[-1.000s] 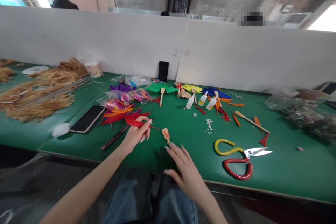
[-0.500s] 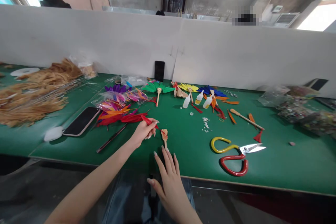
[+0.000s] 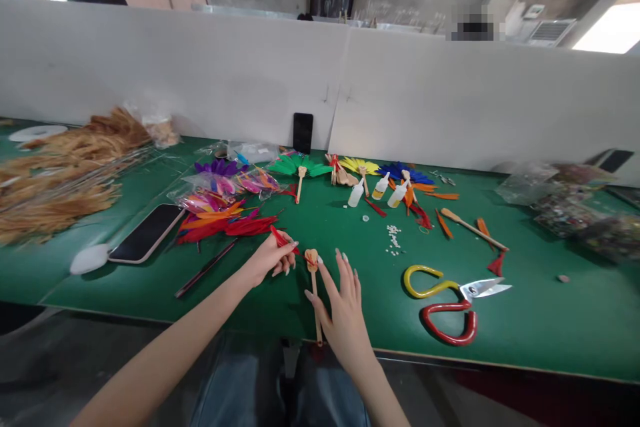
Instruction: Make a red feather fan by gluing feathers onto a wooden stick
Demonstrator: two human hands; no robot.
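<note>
My left hand [image 3: 273, 257] pinches a red feather [image 3: 281, 239], its tip pointing toward the round head of a small wooden stick [image 3: 314, 280]. That stick lies upright in view on the green table, with some red on its head. Beside it on the right, my right hand [image 3: 341, 293] has its fingers spread, the index fingertip close to the stick's head and the thumb near its shaft. A pile of red and orange feathers [image 3: 220, 223] lies beyond my left hand.
Scissors [image 3: 463, 290] lie open at right, behind them a wooden stick [image 3: 475, 228]. Glue bottles [image 3: 380, 187] stand near feather fans [image 3: 300, 167]. A phone [image 3: 147, 233] and a dark pen [image 3: 206, 269] lie at left. A white partition [image 3: 225, 73] rises behind.
My right hand has moved up and right, uncovering the stick's lower shaft, and its index finger is now near the head. My left hand has moved slightly down and left with the red feather.
</note>
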